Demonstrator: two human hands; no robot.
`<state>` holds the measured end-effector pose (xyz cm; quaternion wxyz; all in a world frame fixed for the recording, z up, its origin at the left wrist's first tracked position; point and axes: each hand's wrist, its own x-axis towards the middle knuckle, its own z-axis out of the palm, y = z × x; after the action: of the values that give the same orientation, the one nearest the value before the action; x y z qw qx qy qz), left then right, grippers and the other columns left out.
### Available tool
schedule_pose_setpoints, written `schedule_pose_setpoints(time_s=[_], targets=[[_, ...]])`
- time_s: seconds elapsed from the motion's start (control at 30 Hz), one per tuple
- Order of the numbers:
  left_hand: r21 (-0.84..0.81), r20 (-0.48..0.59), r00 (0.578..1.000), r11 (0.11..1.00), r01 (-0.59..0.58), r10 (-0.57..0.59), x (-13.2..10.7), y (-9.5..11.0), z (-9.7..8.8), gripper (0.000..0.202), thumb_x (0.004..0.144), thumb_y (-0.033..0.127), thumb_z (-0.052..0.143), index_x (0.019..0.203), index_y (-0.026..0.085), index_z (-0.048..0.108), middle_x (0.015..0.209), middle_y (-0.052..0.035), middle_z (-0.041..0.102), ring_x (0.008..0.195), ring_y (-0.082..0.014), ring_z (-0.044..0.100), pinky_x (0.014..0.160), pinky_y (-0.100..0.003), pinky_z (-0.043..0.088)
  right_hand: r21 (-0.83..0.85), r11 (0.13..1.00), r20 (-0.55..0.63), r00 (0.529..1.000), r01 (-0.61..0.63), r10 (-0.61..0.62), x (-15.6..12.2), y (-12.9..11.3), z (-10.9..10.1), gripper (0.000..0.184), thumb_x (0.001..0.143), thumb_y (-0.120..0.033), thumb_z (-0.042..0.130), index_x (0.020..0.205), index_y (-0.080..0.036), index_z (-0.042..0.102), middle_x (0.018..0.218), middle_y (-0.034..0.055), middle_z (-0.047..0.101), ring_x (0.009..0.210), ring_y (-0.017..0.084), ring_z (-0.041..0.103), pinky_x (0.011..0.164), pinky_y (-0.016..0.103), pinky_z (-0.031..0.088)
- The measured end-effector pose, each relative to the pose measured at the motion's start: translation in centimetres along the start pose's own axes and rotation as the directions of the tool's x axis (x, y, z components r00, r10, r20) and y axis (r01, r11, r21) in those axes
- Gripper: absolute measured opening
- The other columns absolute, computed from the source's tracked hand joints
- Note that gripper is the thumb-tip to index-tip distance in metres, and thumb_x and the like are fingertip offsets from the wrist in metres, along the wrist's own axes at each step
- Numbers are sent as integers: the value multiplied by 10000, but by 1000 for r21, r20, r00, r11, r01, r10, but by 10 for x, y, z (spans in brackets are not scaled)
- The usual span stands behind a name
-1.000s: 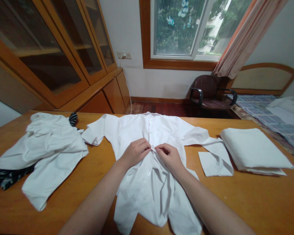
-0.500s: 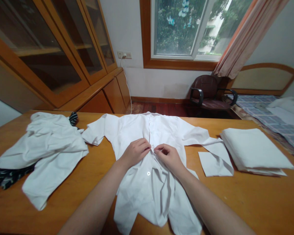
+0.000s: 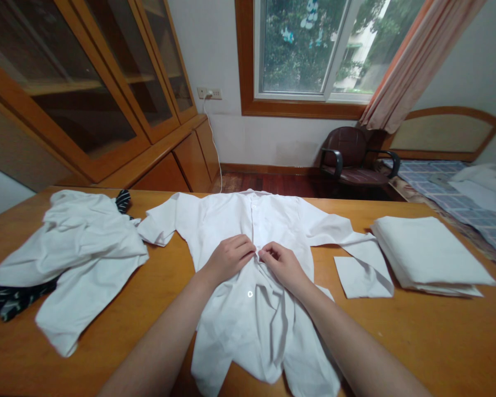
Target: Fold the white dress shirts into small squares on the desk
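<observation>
A white button-up shirt [image 3: 223,220] lies spread on the wooden table [image 3: 157,314], its collar at the far edge and its sleeves out to both sides. At the middle of its front placket, my left hand [image 3: 232,256] pinches the cloth with thumb and fingers. Close beside it, my right hand [image 3: 281,262] is closed on the other side of the same placket, the fingertips almost touching. Whatever button sits between the fingertips is hidden. Below the hands a white button [image 3: 250,294] shows on the cloth, and the lower part of the shirt is wrinkled.
A crumpled white garment [image 3: 95,237] lies at the left over a black patterned cloth [image 3: 28,292]. To the right rests a folded white cloth [image 3: 430,248], next to the shirt's sleeve end. Beyond the table stand a glass-fronted cabinet [image 3: 149,127] and an armchair [image 3: 351,154].
My right hand's fingertips have shifted very slightly left, closer to my left hand. Both hands still grip the shirt's placket at the same place.
</observation>
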<state>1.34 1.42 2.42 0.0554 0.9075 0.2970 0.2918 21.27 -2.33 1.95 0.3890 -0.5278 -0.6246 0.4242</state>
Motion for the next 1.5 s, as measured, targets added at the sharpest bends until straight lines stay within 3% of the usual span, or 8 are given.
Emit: schedule_pose_setpoints(time_s=[0.3, 0.43, 0.53, 0.63, 0.8, 1.03, 1.5], targets=[[-28, -4, 1000, 1000, -5, 5, 0, 1, 2, 129, 971, 199, 520, 902, 199, 628, 846, -34, 625, 802, -160, 599, 715, -278, 477, 48, 999, 40, 999, -23, 21, 1, 1, -2, 179, 864, -366, 596, 799, -204, 638, 702, -18, 665, 658, 149, 583, 648, 251, 444], [-123, -24, 998, 991, 53, -56, 1, 4, 2, 102, 963, 178, 512, 928, 196, 606, 850, -30, 627, 790, -151, 600, 711, -273, 475, 66, 998, 26, 999, -23, 22, 0, 1, -2, 177, 854, -365, 597, 796, -202, 636, 693, -17, 655, 656, 150, 572, 650, 254, 439], [-203, -31, 989, 970, 136, -146, 0, 6, 1, 91, 957, 199, 517, 903, 190, 589, 807, -11, 606, 670, -119, 554, 638, -248, 449, 58, 998, 17, 999, -28, 27, 0, 2, -1, 190, 854, -376, 589, 797, -200, 632, 683, -19, 638, 650, 149, 559, 649, 255, 430], [-254, 28, 974, 941, 226, -227, 0, 7, 1, 91, 943, 223, 537, 881, 188, 594, 740, 17, 591, 603, -102, 520, 591, -232, 419, 37, 999, 11, 1000, -17, 17, 0, 3, 0, 199, 855, -384, 581, 790, -201, 624, 671, -23, 619, 640, 146, 545, 631, 251, 414], [-314, 163, 959, 910, 272, -230, 0, 5, 4, 212, 967, 327, 534, 838, 184, 622, 728, 17, 608, 652, -114, 552, 619, -237, 422, -27, 1000, -3, 1000, 8, -8, 0, 3, 1, 170, 847, -359, 573, 788, -203, 610, 662, -27, 590, 642, 149, 536, 610, 249, 386], [-362, 243, 921, 853, 377, -304, 1, 4, 5, 300, 961, 413, 528, 802, 178, 625, 716, 19, 595, 671, -125, 543, 642, -244, 411, -63, 997, 2, 999, 33, -33, -1, 5, 3, 162, 865, -350, 578, 802, -203, 599, 679, -23, 598, 649, 146, 542, 609, 245, 376], [-416, 270, 893, 793, 445, -359, -1, 0, 7, 197, 915, 282, 536, 792, 173, 645, 729, 16, 615, 685, -129, 543, 644, -235, 396, -39, 998, 25, 998, 56, -55, -1, 6, 3, 191, 891, -339, 554, 811, -199, 655, 729, -2, 657, 693, 157, 588, 660, 258, 415]])
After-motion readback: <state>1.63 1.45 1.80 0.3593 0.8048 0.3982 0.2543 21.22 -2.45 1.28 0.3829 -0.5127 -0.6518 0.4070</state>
